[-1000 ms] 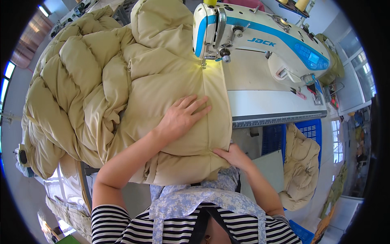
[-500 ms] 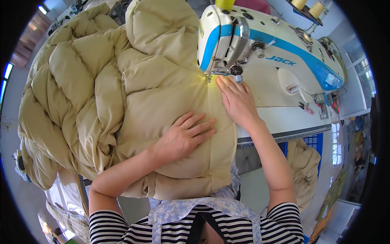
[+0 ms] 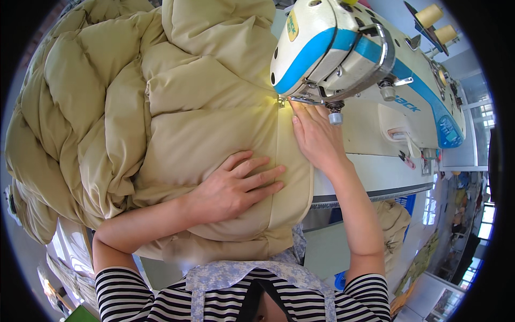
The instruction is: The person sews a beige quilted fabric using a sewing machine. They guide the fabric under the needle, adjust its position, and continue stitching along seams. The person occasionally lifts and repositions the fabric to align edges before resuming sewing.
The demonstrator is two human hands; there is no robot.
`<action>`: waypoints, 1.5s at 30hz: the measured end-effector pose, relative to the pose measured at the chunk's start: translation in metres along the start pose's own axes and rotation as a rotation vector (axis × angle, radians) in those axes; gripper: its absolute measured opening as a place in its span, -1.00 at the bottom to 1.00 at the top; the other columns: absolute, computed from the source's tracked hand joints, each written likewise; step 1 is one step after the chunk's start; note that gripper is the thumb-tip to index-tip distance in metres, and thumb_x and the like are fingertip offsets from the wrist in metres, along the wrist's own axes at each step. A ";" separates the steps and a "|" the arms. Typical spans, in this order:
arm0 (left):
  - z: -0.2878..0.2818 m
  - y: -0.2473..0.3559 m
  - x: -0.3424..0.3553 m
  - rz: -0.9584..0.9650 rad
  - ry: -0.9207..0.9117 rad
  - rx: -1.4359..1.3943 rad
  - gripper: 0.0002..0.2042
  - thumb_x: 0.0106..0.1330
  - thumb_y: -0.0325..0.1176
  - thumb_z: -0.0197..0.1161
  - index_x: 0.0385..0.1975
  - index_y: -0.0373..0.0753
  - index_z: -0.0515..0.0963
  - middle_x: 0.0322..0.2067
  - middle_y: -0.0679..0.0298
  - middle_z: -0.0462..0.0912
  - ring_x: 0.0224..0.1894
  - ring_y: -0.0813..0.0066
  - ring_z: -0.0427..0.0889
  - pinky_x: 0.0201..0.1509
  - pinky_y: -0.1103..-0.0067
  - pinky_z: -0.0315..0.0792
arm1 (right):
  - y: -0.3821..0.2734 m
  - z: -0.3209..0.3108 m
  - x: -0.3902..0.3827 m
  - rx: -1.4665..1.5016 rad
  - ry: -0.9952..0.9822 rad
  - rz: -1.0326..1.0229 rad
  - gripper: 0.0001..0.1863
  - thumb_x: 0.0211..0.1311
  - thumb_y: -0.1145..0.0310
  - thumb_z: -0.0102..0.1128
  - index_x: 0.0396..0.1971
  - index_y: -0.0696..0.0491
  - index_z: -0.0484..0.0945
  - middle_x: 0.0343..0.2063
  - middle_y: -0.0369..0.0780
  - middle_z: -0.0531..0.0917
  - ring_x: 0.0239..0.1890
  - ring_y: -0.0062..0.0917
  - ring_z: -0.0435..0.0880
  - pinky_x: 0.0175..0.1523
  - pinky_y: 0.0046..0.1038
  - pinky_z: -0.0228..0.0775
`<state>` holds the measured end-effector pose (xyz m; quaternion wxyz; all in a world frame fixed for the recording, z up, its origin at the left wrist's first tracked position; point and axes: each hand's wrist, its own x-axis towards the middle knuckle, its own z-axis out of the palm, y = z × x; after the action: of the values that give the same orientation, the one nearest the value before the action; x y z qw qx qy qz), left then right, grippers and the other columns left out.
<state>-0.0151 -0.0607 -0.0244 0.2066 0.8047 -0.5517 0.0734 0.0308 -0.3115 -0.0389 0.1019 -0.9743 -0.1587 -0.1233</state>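
A puffy beige padded garment (image 3: 209, 129) spreads across the sewing table, its front panel lying flat with a seam running up to the needle. My left hand (image 3: 236, 185) rests on this panel, fingers spread, left of the seam. Flat beside the presser foot (image 3: 281, 101) lies my right hand (image 3: 317, 134), pressing the panel's right strip with fingers stretched out; its fingertips are partly hidden under the machine head. The white and blue sewing machine (image 3: 322, 59) stands over the seam, its lamp lighting the stitching spot yellow.
Small thread snips (image 3: 406, 160) lie on the table (image 3: 370, 172) right of my forearm. A ruler strip (image 3: 375, 193) lines the front edge. Thread cones (image 3: 430, 16) stand at the upper right. More beige padded fabric (image 3: 393, 220) sits in a blue crate below.
The view has shifted, so the machine looks larger and closer. Both hands keep nearly the same places on the beige garment; little else visibly differs.
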 end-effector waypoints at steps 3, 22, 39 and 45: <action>0.000 -0.001 0.000 0.003 0.002 0.004 -0.47 0.05 -0.38 0.25 0.15 -0.06 0.58 0.32 0.32 0.43 0.27 0.27 0.42 0.31 0.23 0.32 | 0.000 0.000 0.002 0.030 -0.001 0.008 -0.61 0.46 0.26 -0.10 0.19 0.02 0.48 -0.03 -0.13 0.67 0.00 -0.23 0.63 0.45 0.02 -0.01; -0.006 -0.035 0.015 0.033 -0.016 -0.013 -0.53 0.15 -0.34 0.21 0.14 -0.10 0.57 0.28 0.34 0.46 0.24 0.25 0.41 0.31 0.19 0.24 | 0.030 0.028 0.034 0.160 0.158 -0.034 -0.83 0.21 0.35 0.12 -0.48 0.10 0.60 -0.47 -0.07 0.68 -0.35 -0.05 0.62 -0.17 -0.05 0.39; -0.007 -0.041 0.025 0.032 -0.016 0.024 -0.56 0.16 -0.33 0.24 0.11 -0.05 0.59 0.26 0.40 0.49 0.16 0.29 0.47 0.30 0.20 0.24 | 0.007 0.008 0.009 0.086 0.042 0.010 -0.77 0.34 0.30 0.07 -0.44 0.08 0.60 -0.44 -0.12 0.67 -0.24 -0.23 0.63 0.15 -0.08 0.24; -0.008 -0.050 0.034 0.029 0.005 0.023 -0.59 0.16 -0.34 0.24 0.07 -0.07 0.61 0.18 0.40 0.54 0.13 0.31 0.49 0.28 0.22 0.25 | 0.017 0.015 0.021 0.113 0.115 -0.036 -0.73 0.28 0.32 0.09 -0.57 0.12 0.60 -0.48 -0.10 0.66 -0.32 -0.18 0.63 0.05 -0.09 0.30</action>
<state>0.0449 -0.0709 -0.0180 0.1978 0.7988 -0.5618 0.0849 0.0591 -0.3182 -0.0502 0.1632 -0.9553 -0.1770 -0.1717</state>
